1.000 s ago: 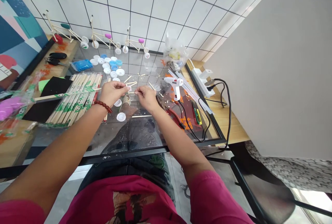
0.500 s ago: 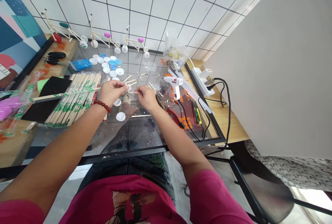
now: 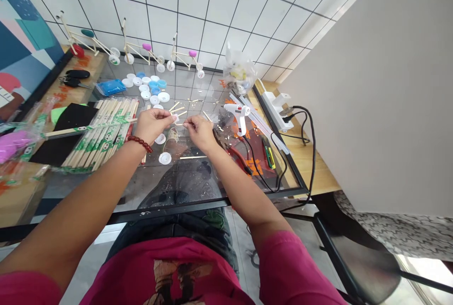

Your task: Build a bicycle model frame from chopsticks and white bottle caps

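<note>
My left hand (image 3: 153, 126), with a red bead bracelet at the wrist, pinches a small white cap (image 3: 174, 118) between thumb and fingertips. Close to its right, my right hand (image 3: 200, 131) is closed on the end of a short wooden stick (image 3: 180, 124), whose other end points toward the cap; whether they touch is too small to tell. Several cut sticks (image 3: 180, 109) lie just beyond my fingers. Nearer me on the glass table are two white caps, one (image 3: 164, 158) closer to the front than the other (image 3: 160, 139).
Packaged chopsticks (image 3: 102, 135) and black sheets lie left. White and blue caps (image 3: 155, 90) and small stick models (image 3: 184, 55) stand behind. A glue gun (image 3: 239, 115), red-handled pliers (image 3: 240, 160), cutter (image 3: 269, 154), cables and power strip (image 3: 278, 109) are right.
</note>
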`<action>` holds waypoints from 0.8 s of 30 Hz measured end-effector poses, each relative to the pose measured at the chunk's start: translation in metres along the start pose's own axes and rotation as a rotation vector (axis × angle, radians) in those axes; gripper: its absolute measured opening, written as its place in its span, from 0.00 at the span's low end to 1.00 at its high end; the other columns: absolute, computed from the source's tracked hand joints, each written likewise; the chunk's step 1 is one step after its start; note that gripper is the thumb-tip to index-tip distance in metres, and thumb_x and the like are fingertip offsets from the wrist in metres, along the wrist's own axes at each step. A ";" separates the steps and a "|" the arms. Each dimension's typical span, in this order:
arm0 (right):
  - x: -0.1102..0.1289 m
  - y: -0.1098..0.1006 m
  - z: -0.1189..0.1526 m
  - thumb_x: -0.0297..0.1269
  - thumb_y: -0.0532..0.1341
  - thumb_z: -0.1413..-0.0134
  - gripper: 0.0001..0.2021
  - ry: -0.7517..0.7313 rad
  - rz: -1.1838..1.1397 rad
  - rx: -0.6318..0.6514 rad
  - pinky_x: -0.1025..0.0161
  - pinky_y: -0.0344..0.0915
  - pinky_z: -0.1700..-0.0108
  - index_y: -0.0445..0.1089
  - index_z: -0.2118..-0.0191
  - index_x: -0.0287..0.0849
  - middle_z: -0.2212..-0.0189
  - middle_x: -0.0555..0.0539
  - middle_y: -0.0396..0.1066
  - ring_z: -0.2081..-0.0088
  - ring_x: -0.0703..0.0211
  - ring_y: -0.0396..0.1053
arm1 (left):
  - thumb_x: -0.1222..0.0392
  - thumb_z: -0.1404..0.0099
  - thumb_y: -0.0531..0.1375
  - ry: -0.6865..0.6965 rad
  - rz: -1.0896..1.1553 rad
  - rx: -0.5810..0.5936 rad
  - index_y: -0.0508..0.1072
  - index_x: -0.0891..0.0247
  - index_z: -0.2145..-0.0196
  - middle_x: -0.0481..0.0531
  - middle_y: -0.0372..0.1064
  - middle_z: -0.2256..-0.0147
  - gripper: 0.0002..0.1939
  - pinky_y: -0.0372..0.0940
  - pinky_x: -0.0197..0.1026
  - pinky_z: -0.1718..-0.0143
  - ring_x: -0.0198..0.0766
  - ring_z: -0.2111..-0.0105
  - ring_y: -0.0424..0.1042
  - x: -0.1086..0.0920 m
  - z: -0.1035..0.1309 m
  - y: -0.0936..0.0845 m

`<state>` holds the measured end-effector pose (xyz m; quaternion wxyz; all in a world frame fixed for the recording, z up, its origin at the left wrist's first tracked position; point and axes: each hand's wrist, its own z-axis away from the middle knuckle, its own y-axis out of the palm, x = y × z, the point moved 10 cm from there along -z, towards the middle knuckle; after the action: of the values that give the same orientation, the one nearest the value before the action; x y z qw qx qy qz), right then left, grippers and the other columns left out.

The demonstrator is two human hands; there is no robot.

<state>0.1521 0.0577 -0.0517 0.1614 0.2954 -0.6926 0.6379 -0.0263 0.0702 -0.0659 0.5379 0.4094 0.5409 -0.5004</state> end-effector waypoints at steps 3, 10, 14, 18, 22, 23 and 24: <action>0.000 0.000 -0.001 0.33 0.61 0.30 0.08 -0.008 0.005 -0.007 0.52 0.57 0.41 0.79 0.56 0.44 0.53 0.44 0.80 0.50 0.50 0.73 | 0.55 0.58 0.80 -0.007 -0.006 0.001 0.79 0.63 0.73 0.51 0.77 0.71 0.18 0.74 0.45 0.62 0.39 0.71 0.75 -0.001 0.001 0.001; -0.001 0.001 -0.002 0.32 0.60 0.30 0.08 -0.009 0.016 -0.012 0.51 0.58 0.41 0.78 0.57 0.45 0.53 0.44 0.80 0.48 0.49 0.73 | 0.56 0.58 0.80 -0.014 0.004 -0.006 0.79 0.63 0.73 0.50 0.76 0.72 0.18 0.73 0.44 0.62 0.38 0.71 0.74 -0.006 0.005 0.002; -0.001 0.002 -0.002 0.32 0.60 0.31 0.08 -0.019 0.016 -0.008 0.51 0.58 0.41 0.78 0.57 0.45 0.54 0.44 0.80 0.48 0.49 0.73 | 0.55 0.59 0.81 -0.018 0.005 -0.006 0.79 0.63 0.73 0.50 0.77 0.72 0.19 0.73 0.43 0.62 0.37 0.71 0.73 -0.006 0.005 0.002; -0.001 0.002 -0.001 0.32 0.60 0.31 0.08 -0.018 0.018 0.005 0.51 0.57 0.42 0.78 0.57 0.45 0.53 0.44 0.80 0.47 0.49 0.72 | 0.54 0.58 0.80 -0.011 0.004 -0.006 0.79 0.63 0.73 0.51 0.77 0.71 0.19 0.75 0.46 0.60 0.38 0.70 0.74 -0.005 0.004 0.002; 0.001 0.002 0.000 0.31 0.61 0.31 0.08 -0.006 0.017 0.018 0.52 0.56 0.42 0.78 0.57 0.44 0.52 0.44 0.80 0.47 0.50 0.73 | 0.53 0.57 0.80 0.003 0.012 0.000 0.79 0.62 0.72 0.52 0.77 0.70 0.19 0.77 0.49 0.58 0.41 0.68 0.75 -0.004 0.004 0.002; 0.002 0.001 0.000 0.31 0.61 0.31 0.08 -0.007 0.013 0.018 0.52 0.55 0.42 0.78 0.57 0.44 0.52 0.44 0.80 0.46 0.50 0.73 | 0.52 0.58 0.80 0.006 0.009 0.004 0.80 0.62 0.72 0.52 0.77 0.70 0.19 0.77 0.50 0.58 0.41 0.68 0.75 -0.004 0.004 0.002; 0.002 0.001 0.000 0.31 0.61 0.31 0.07 -0.007 0.009 0.018 0.52 0.55 0.42 0.78 0.57 0.44 0.52 0.44 0.80 0.46 0.50 0.73 | 0.52 0.58 0.81 0.008 0.007 0.009 0.80 0.62 0.72 0.52 0.78 0.70 0.20 0.77 0.51 0.58 0.41 0.68 0.75 -0.004 0.003 0.002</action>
<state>0.1498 0.0574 -0.0515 0.1533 0.2960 -0.6888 0.6438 -0.0232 0.0675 -0.0620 0.5356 0.4156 0.5395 -0.4994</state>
